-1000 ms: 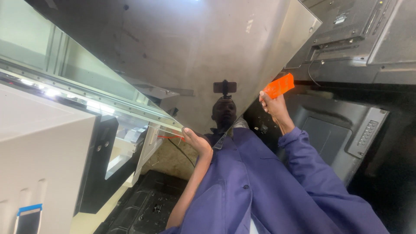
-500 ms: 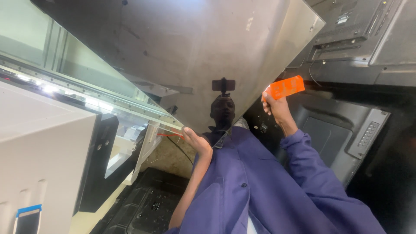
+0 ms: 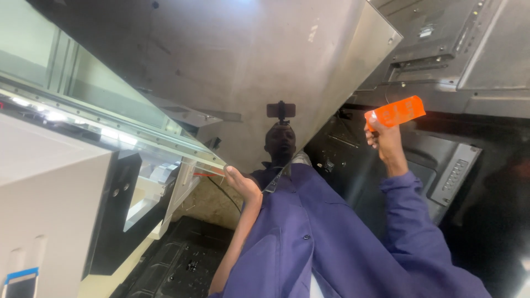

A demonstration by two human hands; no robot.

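I see myself mirrored in a glossy dark panel [image 3: 265, 72], wearing a purple work coat. My right hand [image 3: 383, 138] is raised at the right and grips a flat orange plastic card [image 3: 395, 112] by its lower end. My left hand [image 3: 240, 185] reaches to the middle left, and its fingers pinch the corner of a clear sheet [image 3: 138, 138] that slants up to the left. A thin red strip [image 3: 205, 174] lies just beside those fingers.
A white cabinet [image 3: 44, 221] with a dark frame stands at the left. A black moulded tray [image 3: 182, 265] lies at the bottom. Grey and black back covers of flat screens [image 3: 458, 44] fill the upper right, one with a vent grille [image 3: 455, 174].
My right hand has carried the orange card a little to the right, and the card now lies flatter. My left hand stays at the sheet's corner.
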